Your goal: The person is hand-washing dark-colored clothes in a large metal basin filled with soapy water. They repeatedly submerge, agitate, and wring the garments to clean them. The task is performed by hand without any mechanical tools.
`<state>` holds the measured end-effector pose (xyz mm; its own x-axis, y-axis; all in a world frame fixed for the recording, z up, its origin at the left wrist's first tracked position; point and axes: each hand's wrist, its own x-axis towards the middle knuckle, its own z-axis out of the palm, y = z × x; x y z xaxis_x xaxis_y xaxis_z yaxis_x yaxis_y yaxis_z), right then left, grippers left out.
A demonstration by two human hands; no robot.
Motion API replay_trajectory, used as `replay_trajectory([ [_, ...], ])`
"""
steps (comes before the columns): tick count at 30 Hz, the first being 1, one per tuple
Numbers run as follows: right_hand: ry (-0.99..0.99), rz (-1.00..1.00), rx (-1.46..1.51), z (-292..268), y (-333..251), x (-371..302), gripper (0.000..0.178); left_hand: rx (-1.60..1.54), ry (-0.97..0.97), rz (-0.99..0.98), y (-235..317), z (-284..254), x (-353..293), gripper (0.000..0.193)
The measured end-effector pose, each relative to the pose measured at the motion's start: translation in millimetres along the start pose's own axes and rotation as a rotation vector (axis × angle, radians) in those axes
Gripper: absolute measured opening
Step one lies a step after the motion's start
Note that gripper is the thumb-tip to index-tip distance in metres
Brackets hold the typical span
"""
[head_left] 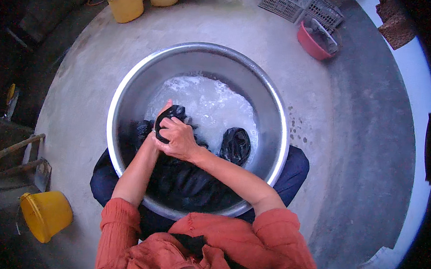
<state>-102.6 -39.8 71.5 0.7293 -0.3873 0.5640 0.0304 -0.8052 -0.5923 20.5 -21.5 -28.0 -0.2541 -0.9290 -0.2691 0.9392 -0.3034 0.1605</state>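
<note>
A large round metal basin (275, 106) sits between my knees, with foamy, cloudy water (212, 98) in it. Over its left part, both hands are closed on a wet black cloth (176, 112). My right hand (180, 141) grips it from above with bent fingers. Beneath and to the left, my left hand (167, 105) holds the same cloth, most of its fingers hidden behind the fabric. More dark fabric (188, 182) lies along the near side of the basin. A separate black bunched piece (236, 146) rests in the water at the right.
Two yellow buckets (125, 5) stand at the back left, and another yellow bucket (45, 215) lies tilted at the near left beside wooden-handled tools (15, 151). At the back right are grey plastic crates (280, 6) and a red basin (314, 44). Concrete floor surrounds the metal basin.
</note>
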Motion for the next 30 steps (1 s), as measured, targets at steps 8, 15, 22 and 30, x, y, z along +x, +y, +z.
replay_trajectory([
  [8,-0.061,0.265,-0.560,-16,153,-3,0.034,0.376,0.589,0.289,-19,63,6,0.044],
  [15,-0.297,0.888,-0.539,-32,158,-35,0.061,0.622,0.836,0.368,-23,2,14,0.050],
  [22,-0.115,0.343,0.167,5,51,-13,0.028,0.288,0.378,0.245,-7,11,-6,0.052],
  [30,0.304,0.495,-0.171,11,94,4,0.033,0.207,0.564,0.320,-33,49,10,0.031],
])
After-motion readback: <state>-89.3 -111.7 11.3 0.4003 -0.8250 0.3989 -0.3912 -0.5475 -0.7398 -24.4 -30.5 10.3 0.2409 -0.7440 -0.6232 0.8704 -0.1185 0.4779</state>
